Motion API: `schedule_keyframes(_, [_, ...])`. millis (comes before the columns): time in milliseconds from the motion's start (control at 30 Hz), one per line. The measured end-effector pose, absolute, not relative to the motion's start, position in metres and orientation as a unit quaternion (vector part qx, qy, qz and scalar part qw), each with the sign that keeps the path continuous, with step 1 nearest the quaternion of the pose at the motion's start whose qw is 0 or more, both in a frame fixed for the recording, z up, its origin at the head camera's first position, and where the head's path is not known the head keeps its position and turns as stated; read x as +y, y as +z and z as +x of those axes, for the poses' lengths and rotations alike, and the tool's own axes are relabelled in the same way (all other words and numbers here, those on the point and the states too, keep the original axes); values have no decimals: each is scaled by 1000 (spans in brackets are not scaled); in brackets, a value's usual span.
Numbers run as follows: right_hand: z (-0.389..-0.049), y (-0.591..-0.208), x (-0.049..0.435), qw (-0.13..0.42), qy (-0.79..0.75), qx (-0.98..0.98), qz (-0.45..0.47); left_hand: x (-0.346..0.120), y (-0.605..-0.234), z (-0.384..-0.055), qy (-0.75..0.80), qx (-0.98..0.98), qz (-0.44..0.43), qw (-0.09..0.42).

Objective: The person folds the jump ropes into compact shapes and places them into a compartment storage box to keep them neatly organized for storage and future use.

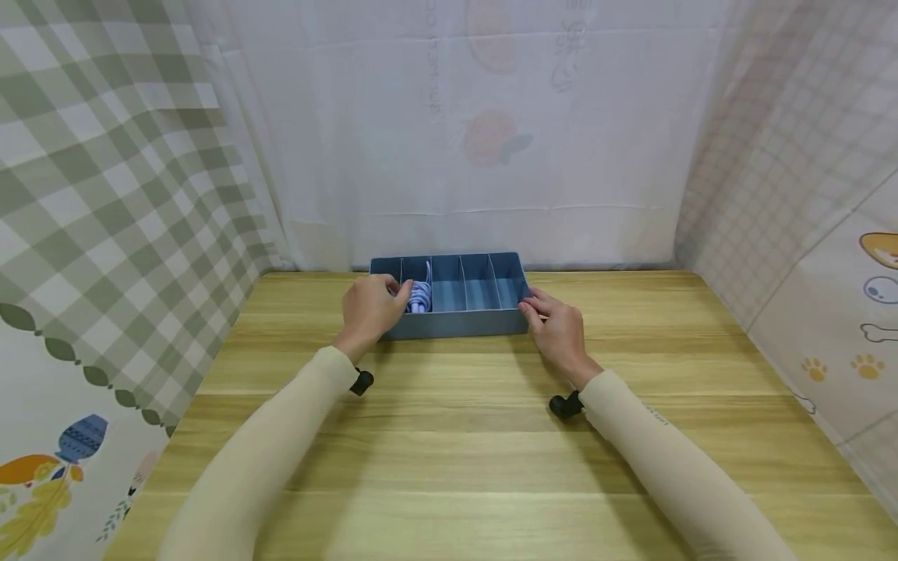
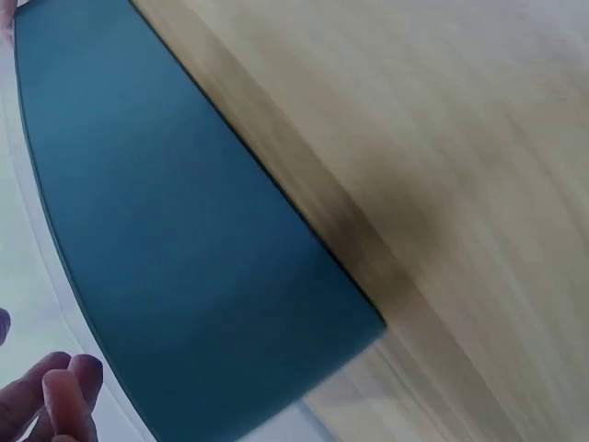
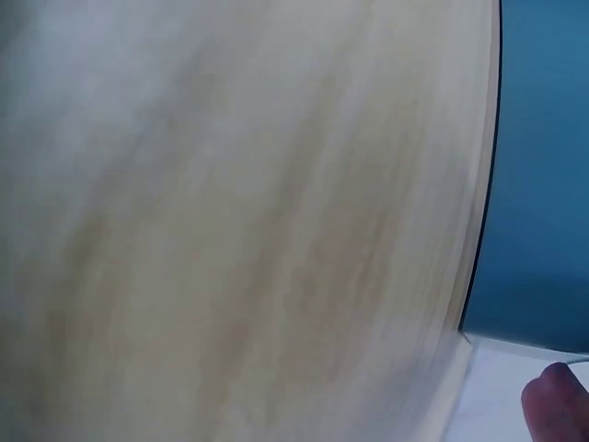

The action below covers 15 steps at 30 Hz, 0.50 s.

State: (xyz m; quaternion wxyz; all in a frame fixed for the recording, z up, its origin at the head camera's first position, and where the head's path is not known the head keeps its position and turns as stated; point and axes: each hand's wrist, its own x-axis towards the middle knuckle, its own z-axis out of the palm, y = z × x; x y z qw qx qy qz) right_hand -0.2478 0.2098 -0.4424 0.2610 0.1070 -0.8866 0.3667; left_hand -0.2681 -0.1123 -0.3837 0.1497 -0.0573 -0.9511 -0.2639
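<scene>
We see the left hand (image 1: 370, 306) curled over the blue divided tray's (image 1: 456, 321) left end beside a coiled cable (image 1: 420, 296); the right hand (image 1: 557, 327) touches its right corner, fingers relaxed. Uneven pushing could skew it on the table (image 1: 449, 436).

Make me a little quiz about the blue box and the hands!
1. True or false: the blue box stands at the far edge of the wooden table.
2. How many compartments does it have?
3. Which hand is next to the bluish-white rolled cloth: A left hand, B right hand?

Key: 1 true; 2 five; 3 A.
</scene>
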Motion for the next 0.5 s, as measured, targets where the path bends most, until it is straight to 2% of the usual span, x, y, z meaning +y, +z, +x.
schedule_keyframes(300, [-243, -437, 218, 248, 334, -904, 102, -129, -390, -255, -250, -947, -82, 184])
schedule_keyframes(500, [-232, -429, 228, 186, 282, -937, 92, -139, -395, -245, -219, -947, -110, 206])
